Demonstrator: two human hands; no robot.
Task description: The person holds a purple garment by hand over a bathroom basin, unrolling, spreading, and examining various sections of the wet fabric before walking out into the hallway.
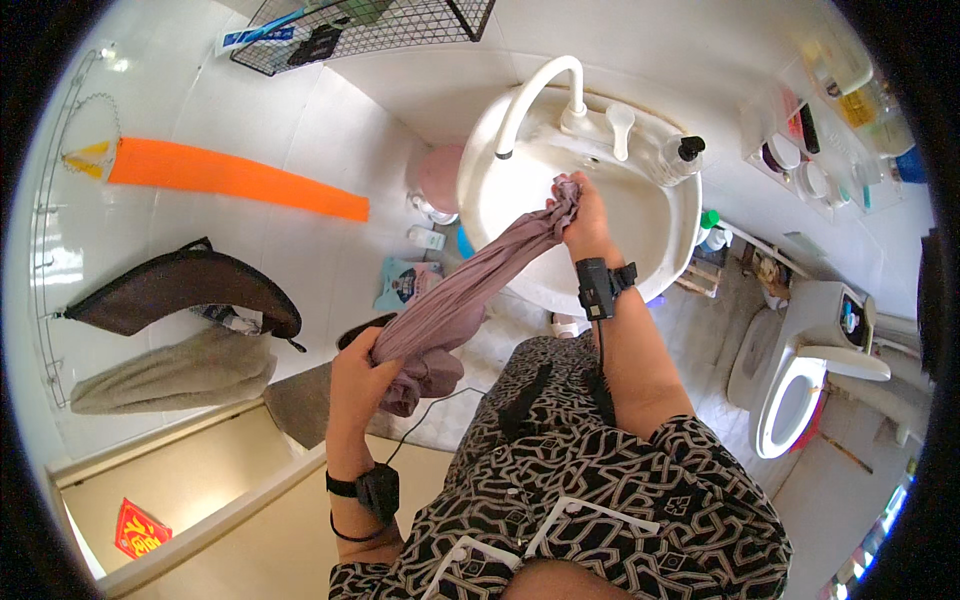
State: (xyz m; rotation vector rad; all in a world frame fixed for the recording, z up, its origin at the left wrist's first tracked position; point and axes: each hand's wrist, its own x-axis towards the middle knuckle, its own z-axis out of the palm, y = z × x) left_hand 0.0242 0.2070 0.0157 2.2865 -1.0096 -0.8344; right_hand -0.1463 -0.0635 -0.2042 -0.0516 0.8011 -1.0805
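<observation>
A mauve cloth point(472, 281), which looks like a garment, is stretched between my two hands. My left hand point(360, 375) grips its bunched lower part, away from the basin. Over the white washbasin point(675, 259), my right hand point(587, 214) is closed on the twisted upper end. Above the bowl curves a white faucet point(536, 90), its spout to the left of my right hand and not touching the cloth. A clear pump bottle point(677, 166) with a black top stands on the basin's right rim. Part of the cloth hangs in loose folds beside my left fingers.
On the left wall hang an orange cloth point(240, 176), a dark brown item point(187, 289) and a grey towel point(180, 375). A black wire basket point(390, 37) is above. The toilet point(769, 442) stands at right, below clear wall shelves point(825, 142) with toiletries. A door frame point(225, 517) is at lower left.
</observation>
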